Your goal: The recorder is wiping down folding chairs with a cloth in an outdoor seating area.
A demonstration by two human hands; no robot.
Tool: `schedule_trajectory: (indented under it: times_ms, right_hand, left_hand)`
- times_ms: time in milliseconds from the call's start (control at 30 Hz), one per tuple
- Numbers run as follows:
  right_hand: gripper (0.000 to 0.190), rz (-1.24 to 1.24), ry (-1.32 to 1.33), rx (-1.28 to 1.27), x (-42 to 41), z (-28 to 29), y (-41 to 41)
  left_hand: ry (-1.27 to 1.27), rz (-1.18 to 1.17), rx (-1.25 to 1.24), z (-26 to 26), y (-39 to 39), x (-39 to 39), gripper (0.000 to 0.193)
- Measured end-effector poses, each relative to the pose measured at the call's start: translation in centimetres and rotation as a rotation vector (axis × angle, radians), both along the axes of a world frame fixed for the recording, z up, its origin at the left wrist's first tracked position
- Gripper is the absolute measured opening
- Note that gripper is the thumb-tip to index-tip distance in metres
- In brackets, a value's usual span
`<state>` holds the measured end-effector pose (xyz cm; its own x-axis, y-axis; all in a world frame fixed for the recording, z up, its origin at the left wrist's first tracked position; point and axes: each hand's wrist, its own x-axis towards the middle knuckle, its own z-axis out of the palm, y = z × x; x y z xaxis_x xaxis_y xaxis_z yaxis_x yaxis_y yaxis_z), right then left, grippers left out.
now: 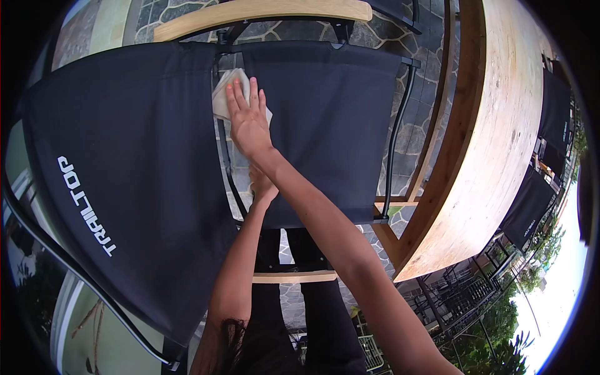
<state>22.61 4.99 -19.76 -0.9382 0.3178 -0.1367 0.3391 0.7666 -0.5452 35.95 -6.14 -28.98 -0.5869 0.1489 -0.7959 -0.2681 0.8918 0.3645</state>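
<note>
A folding camp chair with a black fabric backrest point(126, 154) at the left and a black fabric seat point(328, 136) lies below me. My right hand point(248, 115) presses a pale cloth point(222, 96) flat against the seat's rear edge, its fingers spread over the cloth beside the gap before the backrest. Lower down, my left hand point(261, 185) has its fingers curled at the same edge of the seat, partly hidden behind my right forearm; what it holds cannot be made out. Wooden armrests run along the far side point(267, 11) and near side point(295, 277).
A wooden table point(497, 140) stands close at the right, with its beams beneath. Beyond it are more black folding chairs point(527, 206) and black metal racks point(459, 290). Stone paving point(290, 32) covers the floor. A curved metal tube point(93, 290) edges the backrest.
</note>
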Motion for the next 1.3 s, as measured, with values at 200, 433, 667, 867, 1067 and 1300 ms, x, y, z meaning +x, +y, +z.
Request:
schedule_trajectory:
  times_ms: [200,433,667,867,1067,1300]
  right_hand:
    - [0.046,0.695,0.052,0.512,0.6,1.5,6.2]
    - [0.065,0.999,-0.179,0.842,5.0,2.7,21.0]
    - [0.062,0.667,-0.426,0.828,14.5,5.6,30.2]
    - [0.067,-0.007,-0.286,0.472,14.9,8.1,26.8]
    - [0.073,-0.584,-0.019,0.217,11.9,-0.8,17.3]
    - [0.082,-0.645,-0.094,0.073,-0.5,0.3,-0.1]
  left_hand:
    - [0.012,0.003,-0.004,4.0,1.9,-1.6,0.1]
    - [0.037,0.05,0.068,3.8,1.2,-2.0,0.099]
    - [-0.004,0.042,0.045,3.9,2.2,-1.8,0.098]
    - [0.029,0.037,0.013,3.8,0.7,-2.2,0.098]
    - [0.043,0.019,0.051,3.6,2.9,-1.1,0.098]
    - [0.096,0.098,0.134,-1.6,-3.3,-2.3,0.099]
